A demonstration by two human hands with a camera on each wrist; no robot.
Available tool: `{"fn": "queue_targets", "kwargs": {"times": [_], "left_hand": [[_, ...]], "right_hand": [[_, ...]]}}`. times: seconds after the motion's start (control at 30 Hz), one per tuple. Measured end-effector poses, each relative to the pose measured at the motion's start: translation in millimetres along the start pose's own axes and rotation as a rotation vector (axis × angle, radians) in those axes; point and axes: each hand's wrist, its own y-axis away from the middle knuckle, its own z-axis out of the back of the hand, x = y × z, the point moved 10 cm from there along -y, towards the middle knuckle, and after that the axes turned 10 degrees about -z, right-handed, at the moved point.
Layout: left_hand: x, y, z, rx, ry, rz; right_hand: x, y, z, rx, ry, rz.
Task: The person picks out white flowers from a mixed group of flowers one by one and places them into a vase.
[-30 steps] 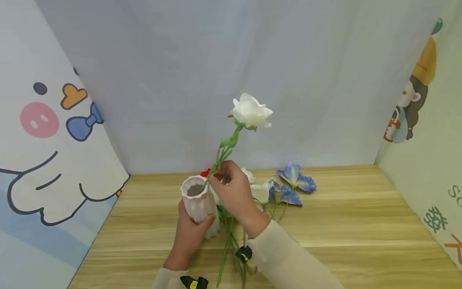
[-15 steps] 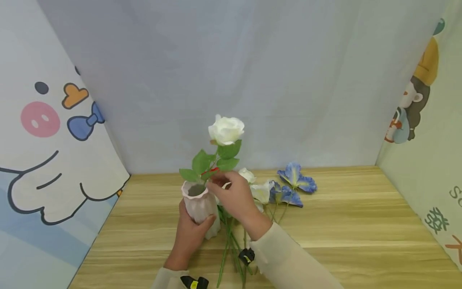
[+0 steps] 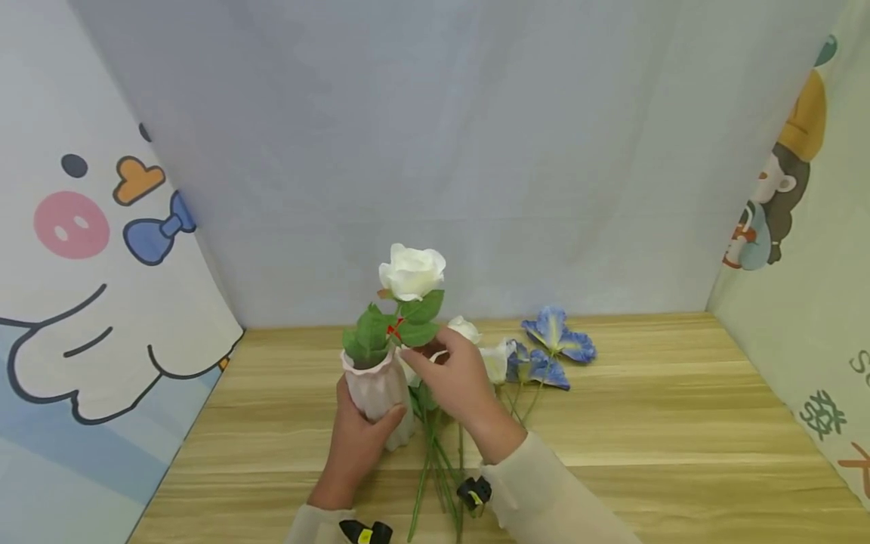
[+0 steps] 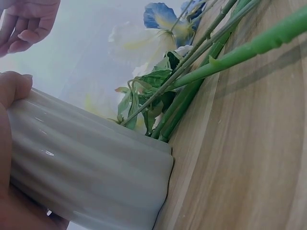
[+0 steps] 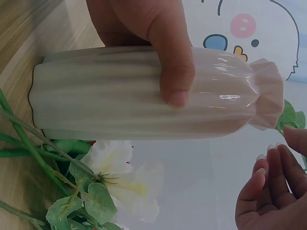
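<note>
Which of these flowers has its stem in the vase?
The white rose, whose leaves sit at the mouth of the pale pink vase; the blue flowers and other white flowers lie on the wooden table.

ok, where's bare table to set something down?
Free: table left of vase and left hand, to left cartoon panel; right of blue flowers, to right panel. Crowded: right of vase, with white flowers, stems and right hand.

Rose point(image 3: 411, 273) in vase point(image 3: 379, 389), on table point(image 3: 646, 415); loose flowers point(image 3: 495, 364) right; curtain point(image 3: 578, 166) behind.
</note>
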Motion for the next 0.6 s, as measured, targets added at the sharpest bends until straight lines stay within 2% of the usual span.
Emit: {"fn": "queue_targets", "kwargs": {"times": [0.2, 0.33, 0.6], "left_hand": [[-0.3, 0.2, -0.4, 0.003, 0.006, 0.0], [-0.1, 0.7, -0.2, 0.005, 0.003, 0.002], [1.2, 2.1, 1.0, 0.001, -0.014, 0.015]], "right_hand": [[0, 5.8, 9, -0.026, 0.024, 0.028], [-2, 10.8, 17, -0.036, -0.001, 0.051], [-19, 23.0, 36, -0.058, -0.045, 0.007]]}}
